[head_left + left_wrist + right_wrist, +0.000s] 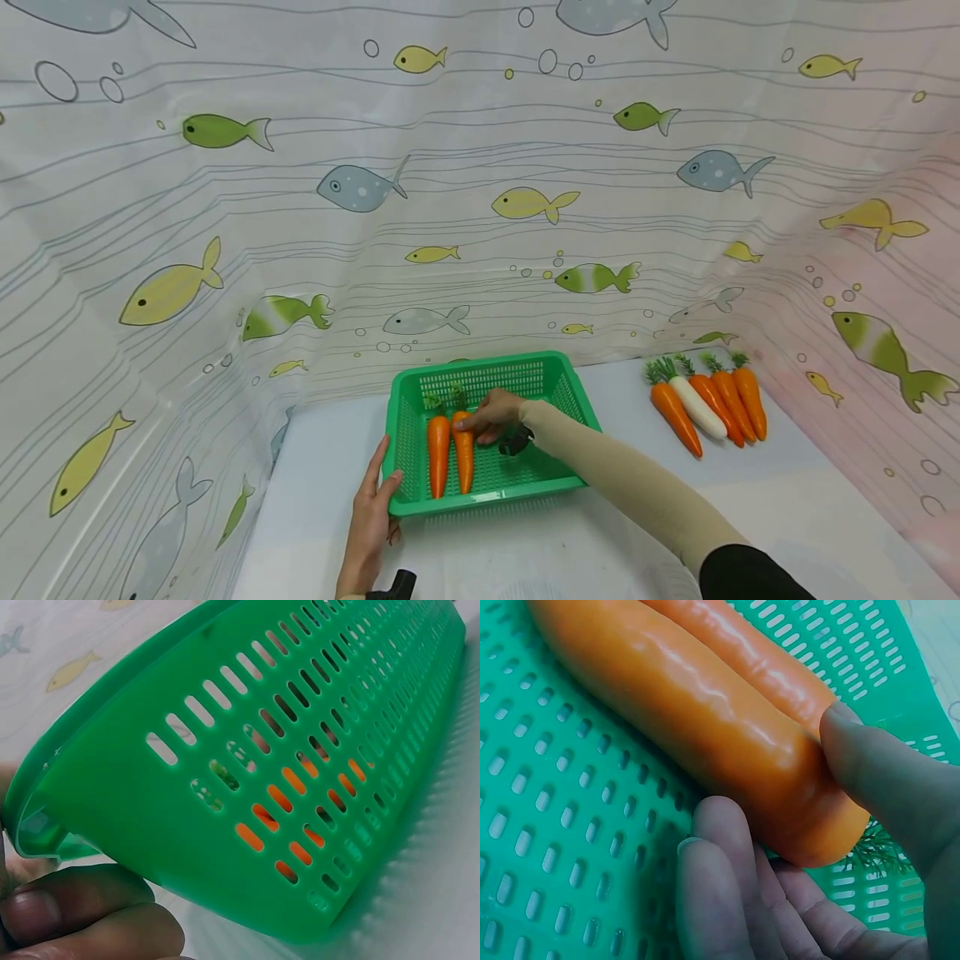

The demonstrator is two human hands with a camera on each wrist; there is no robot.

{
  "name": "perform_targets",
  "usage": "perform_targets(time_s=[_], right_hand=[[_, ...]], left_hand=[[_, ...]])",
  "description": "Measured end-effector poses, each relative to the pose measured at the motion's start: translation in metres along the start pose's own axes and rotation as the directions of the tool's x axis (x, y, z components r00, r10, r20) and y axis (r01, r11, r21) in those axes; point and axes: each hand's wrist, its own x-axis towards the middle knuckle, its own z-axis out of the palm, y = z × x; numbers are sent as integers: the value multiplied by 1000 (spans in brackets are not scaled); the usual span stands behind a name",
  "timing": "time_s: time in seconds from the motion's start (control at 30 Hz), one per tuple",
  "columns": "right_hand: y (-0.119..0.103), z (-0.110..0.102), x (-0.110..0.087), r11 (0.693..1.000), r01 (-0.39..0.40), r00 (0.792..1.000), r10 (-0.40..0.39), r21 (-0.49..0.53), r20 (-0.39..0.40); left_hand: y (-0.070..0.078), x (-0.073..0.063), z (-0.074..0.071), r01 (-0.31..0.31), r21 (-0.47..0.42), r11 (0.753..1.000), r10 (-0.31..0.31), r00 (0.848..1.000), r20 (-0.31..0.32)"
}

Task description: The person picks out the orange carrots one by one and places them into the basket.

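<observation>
A green plastic basket (495, 497) with slotted walls stands on the white table, and two orange carrots with green tops lie side by side in its left part. At the basket's left end, my left hand (367, 500) grips the rim, with curled fingers (97, 915) under it in the left wrist view. My right hand (495, 414) reaches inside and holds the right-hand carrot (464, 458) near its leafy end. In the right wrist view the thumb and fingers lie on opposite sides of that carrot (705, 735). Against it lies the other carrot (438, 457).
To the right of the basket, several more orange carrots (676, 419) lie in a row with a white radish (697, 408) among them. A fish-patterned curtain (465, 292) surrounds the white table (315, 475) at the back and sides.
</observation>
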Motion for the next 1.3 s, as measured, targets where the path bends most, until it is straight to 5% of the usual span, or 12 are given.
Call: perform_targets(time_s=[0.97,1.3], right_hand=[[-2,-10,-7,996,-25,1000,24,-87,-13],[-25,-49,-30,978,14,999,-21,-207,-29]], left_hand=[[-1,1,3,-12,10,1000,12,1000,-8],[1,0,5,-16,5,1000,16,1000,-21]])
